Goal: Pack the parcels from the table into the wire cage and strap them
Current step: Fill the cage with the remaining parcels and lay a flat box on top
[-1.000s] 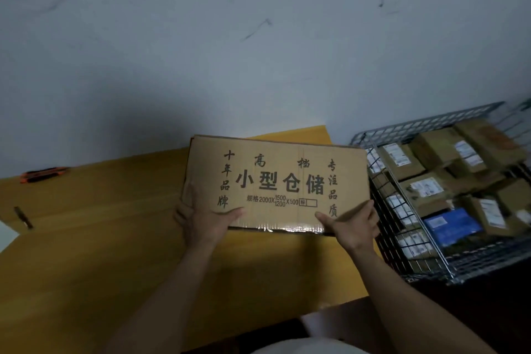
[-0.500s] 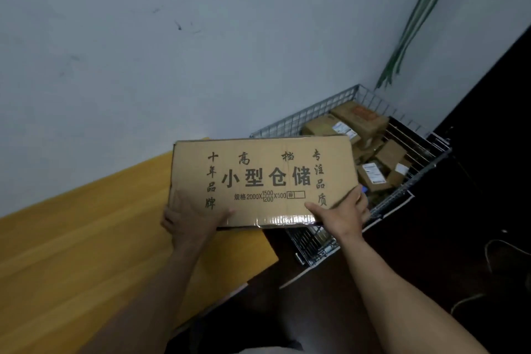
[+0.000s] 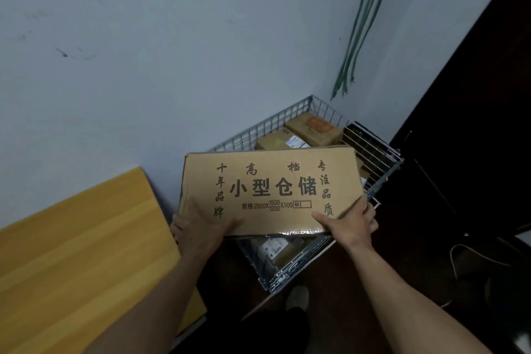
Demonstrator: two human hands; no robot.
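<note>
I hold a flat brown cardboard box (image 3: 270,190) printed with dark characters, level above the wire cage (image 3: 373,152). My left hand (image 3: 198,227) grips its near left corner and my right hand (image 3: 349,224) grips its near right corner. The cage stands on the floor in the corner and holds several small brown parcels (image 3: 314,128) with white labels; the box hides most of them. A few more parcels (image 3: 275,250) show under the box's near edge.
The yellow wooden table (image 3: 86,253) lies at lower left, against the pale wall. Green cables (image 3: 356,37) hang down the corner above the cage. A dark door or cabinet (image 3: 465,123) stands to the right. A white cord (image 3: 471,256) lies on the dark floor.
I have carried the box to the right, off the table and over the cage. My view has turned right, so the table has slid to the left edge.
</note>
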